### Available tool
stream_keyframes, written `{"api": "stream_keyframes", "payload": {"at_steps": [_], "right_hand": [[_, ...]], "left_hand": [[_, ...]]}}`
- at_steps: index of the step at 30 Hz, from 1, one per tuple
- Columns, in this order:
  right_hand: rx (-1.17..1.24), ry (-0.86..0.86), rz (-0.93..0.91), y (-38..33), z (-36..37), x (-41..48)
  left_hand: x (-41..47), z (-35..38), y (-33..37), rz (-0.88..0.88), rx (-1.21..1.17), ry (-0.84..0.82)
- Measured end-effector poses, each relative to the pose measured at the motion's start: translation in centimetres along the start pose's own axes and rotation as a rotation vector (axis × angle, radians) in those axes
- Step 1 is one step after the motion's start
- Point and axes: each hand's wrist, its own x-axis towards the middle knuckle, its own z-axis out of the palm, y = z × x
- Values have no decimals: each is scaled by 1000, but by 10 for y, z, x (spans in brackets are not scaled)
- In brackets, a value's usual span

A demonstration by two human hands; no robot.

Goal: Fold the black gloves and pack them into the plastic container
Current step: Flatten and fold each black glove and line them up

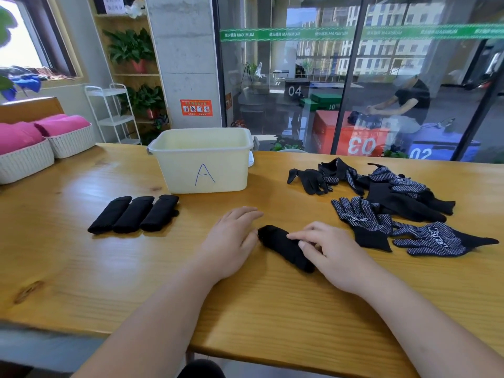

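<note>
A rolled black glove bundle (283, 246) lies on the wooden table (81, 268) between my hands. My left hand (231, 238) rests flat beside its left end, fingers spread. My right hand (327, 249) presses its fingers on the bundle's right part. Three folded black bundles (133, 214) lie side by side to the left. A pale yellow plastic container (201, 159) marked "A" stands behind them; its inside is not visible. Several loose black gloves with white dots (387, 203) are heaped at the right.
Two white baskets (49, 151) with pink cloth stand at the table's far left. A glass wall runs behind the table, with a seated person beyond it. A white rack and plant shelves stand at the back left.
</note>
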Motion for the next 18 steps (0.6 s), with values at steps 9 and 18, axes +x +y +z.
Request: {"api": "stream_keyframes", "payload": {"at_steps": [9,18], "right_hand": [[-14,-56,-23,-58,46,59],[-176,-6,-24,-125,107,125]], "left_hand": [[-19,-46,-53,-193,103,272],[-29,-56,-93,-329,187,471]]}}
